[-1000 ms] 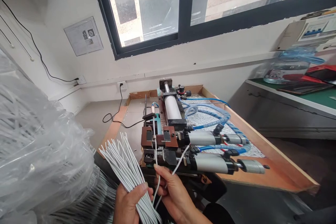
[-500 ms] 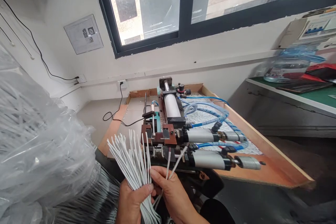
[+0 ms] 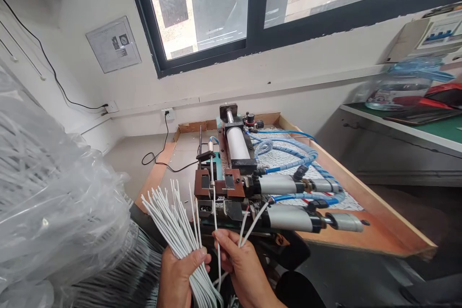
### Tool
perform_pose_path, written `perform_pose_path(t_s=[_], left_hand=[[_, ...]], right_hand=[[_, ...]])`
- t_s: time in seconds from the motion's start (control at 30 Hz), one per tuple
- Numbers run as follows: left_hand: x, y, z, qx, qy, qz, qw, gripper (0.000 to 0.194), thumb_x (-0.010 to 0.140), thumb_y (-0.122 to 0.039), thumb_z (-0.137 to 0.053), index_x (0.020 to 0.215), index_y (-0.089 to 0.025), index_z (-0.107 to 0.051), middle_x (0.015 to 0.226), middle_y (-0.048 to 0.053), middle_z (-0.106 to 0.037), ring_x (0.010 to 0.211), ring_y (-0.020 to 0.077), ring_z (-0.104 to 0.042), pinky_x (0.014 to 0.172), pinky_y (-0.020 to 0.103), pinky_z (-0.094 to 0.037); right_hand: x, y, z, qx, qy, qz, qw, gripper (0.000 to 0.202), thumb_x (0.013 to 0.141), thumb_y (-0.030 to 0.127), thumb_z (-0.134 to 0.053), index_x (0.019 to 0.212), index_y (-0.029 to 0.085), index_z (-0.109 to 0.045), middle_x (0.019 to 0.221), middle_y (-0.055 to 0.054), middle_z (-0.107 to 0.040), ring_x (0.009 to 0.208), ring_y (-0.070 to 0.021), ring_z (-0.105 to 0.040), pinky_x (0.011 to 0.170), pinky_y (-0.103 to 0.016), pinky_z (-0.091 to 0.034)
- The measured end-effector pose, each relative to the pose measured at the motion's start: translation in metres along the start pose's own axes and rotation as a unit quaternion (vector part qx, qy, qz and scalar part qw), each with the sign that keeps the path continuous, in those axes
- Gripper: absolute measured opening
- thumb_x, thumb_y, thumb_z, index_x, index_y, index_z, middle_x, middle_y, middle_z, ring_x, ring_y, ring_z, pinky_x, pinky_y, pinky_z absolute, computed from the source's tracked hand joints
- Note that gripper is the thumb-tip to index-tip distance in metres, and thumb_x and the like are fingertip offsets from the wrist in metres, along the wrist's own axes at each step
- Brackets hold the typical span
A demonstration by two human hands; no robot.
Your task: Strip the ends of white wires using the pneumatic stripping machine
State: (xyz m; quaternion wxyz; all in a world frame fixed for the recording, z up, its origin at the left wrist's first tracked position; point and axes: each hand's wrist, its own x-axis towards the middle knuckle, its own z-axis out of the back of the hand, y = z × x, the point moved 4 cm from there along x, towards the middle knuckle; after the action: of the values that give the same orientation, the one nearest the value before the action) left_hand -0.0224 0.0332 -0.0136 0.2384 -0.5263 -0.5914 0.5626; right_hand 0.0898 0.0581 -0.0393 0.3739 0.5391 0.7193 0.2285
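Note:
A thick bundle of white cables is gripped in my left hand, its ends fanned up and leftward. My right hand pinches one single cable between thumb and forefinger. That cable stands upright, its tip at the front of the machine's brown jaw block. Two more cables stick up from between the right hand's fingers, their ends showing darker tips. In front of both hands stands the pneumatic machine with its silver cylinders.
Blue air hoses loop behind the cylinders inside a wooden-edged tray holding many scraps. A large plastic-wrapped stack of cables fills the left side. At right, a green-topped shelf carries a plastic jug.
My right hand has drawn one cable away from the bundle, rightward, bringing its tip to the machine's jaw block. The left hand and bundle have shifted slightly left.

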Motion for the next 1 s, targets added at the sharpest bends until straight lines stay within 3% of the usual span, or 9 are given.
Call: perform_pose_path(t_s=[0.13, 0.23, 0.33, 0.53, 0.67, 0.83, 1.0], left_hand=[[0.0, 0.001, 0.001, 0.005, 0.0, -0.005, 1.0, 0.02, 0.043, -0.018, -0.072, 0.056, -0.013, -0.059, 0.046, 0.0, -0.06, 0.044, 0.0172, -0.056, 0.044, 0.027, -0.043], [-0.001, -0.001, -0.001, 0.006, 0.031, -0.005, 0.999, 0.017, 0.046, -0.018, -0.071, 0.058, -0.012, -0.061, 0.048, 0.002, -0.061, 0.047, 0.0173, -0.056, 0.046, 0.028, -0.043], [-0.002, -0.008, -0.006, -0.004, 0.078, -0.026, 0.997, 0.011, 0.05, -0.016, -0.068, 0.058, -0.012, -0.063, 0.051, 0.002, -0.063, 0.049, 0.0164, -0.054, 0.051, 0.028, -0.043], [-0.004, -0.012, -0.008, -0.028, 0.062, -0.033, 0.997, 0.012, 0.052, -0.015, -0.068, 0.063, -0.013, -0.064, 0.059, 0.001, -0.066, 0.061, 0.0206, -0.059, 0.063, 0.032, -0.044], [-0.003, -0.006, -0.005, -0.028, 0.049, -0.007, 0.998, 0.012, 0.053, -0.018, -0.069, 0.063, -0.014, -0.064, 0.059, 0.002, -0.066, 0.059, 0.0204, -0.06, 0.062, 0.032, -0.046], [0.001, -0.004, 0.0, -0.032, 0.019, 0.024, 0.999, 0.014, 0.055, -0.019, -0.069, 0.066, -0.015, -0.063, 0.058, 0.001, -0.066, 0.059, 0.0201, -0.062, 0.064, 0.034, -0.049], [0.002, -0.008, -0.001, -0.035, 0.02, -0.001, 0.999, 0.018, 0.055, -0.018, -0.07, 0.07, -0.012, -0.061, 0.06, 0.003, -0.066, 0.059, 0.0203, -0.063, 0.06, 0.033, -0.05]], right_hand=[[0.002, 0.002, -0.003, 0.012, -0.001, -0.019, 1.0, 0.022, 0.061, 0.034, -0.066, 0.06, 0.014, -0.057, 0.046, 0.006, -0.04, 0.041, -0.0056, -0.031, 0.042, -0.019, -0.021], [0.0, 0.001, -0.011, -0.015, 0.069, -0.056, 0.996, 0.022, 0.062, 0.035, -0.065, 0.064, 0.013, -0.06, 0.047, 0.004, -0.043, 0.044, -0.007, -0.036, 0.045, -0.019, -0.026], [-0.003, 0.0, -0.014, -0.075, 0.117, -0.036, 0.99, 0.024, 0.063, 0.035, -0.064, 0.058, 0.012, -0.061, 0.048, 0.002, -0.048, 0.046, -0.0072, -0.036, 0.045, -0.02, -0.026], [-0.008, -0.001, -0.007, -0.111, 0.085, 0.017, 0.99, 0.024, 0.052, 0.032, -0.072, 0.067, 0.015, -0.065, 0.051, 0.004, -0.05, 0.047, -0.0081, -0.037, 0.045, -0.02, -0.027], [-0.008, 0.002, -0.003, -0.122, 0.042, 0.065, 0.99, 0.02, 0.056, 0.032, -0.069, 0.061, 0.014, -0.065, 0.048, 0.002, -0.052, 0.046, -0.0092, -0.04, 0.046, -0.021, -0.031], [-0.002, -0.003, 0.008, -0.019, -0.073, 0.034, 0.997, 0.021, 0.052, 0.029, -0.073, 0.063, 0.014, -0.063, 0.05, 0.002, -0.056, 0.042, -0.0073, -0.042, 0.042, -0.019, -0.03], [0.004, 0.001, 0.004, 0.046, -0.081, 0.014, 0.996, 0.022, 0.052, 0.027, -0.073, 0.063, 0.012, -0.061, 0.052, 0.001, -0.057, 0.04, -0.0053, -0.04, 0.037, -0.016, -0.024]])
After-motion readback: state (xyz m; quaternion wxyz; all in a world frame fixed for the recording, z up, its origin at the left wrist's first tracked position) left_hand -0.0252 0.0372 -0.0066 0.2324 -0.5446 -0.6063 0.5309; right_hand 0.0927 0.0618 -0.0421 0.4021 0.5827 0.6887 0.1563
